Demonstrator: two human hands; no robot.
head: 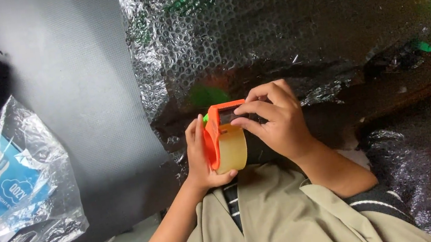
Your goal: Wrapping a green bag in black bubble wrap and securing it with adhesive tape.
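Tape dispenser (217, 137): orange, hand-held, carrying a roll of clear tape (231, 149); held close to the body, just off the near edge of the black bubble wrap (280, 22).
Left hand (198, 160): cupped round the dispenser's handle side, thumb under the roll, closed on it.
Right hand (277, 123): fingertips pinched at the top front of the dispenser, apparently picking at the tape end; whether any tape is caught cannot be told.
Bubble wrap: dark sheet spread over the far and right part of the grey table (82, 89), crumpled along its near edge.
Clear plastic bag (16, 182): at the table's left edge, holding a blue-and-white pack.
Risk, cutter: fingertips sit near the toothed blade; a slip could nick them.
Risk, tape end: a loose end could fold back and stick to the roll or to itself.
Risk, grip: pulling hard against a one-handed hold could twist the dispenser loose.
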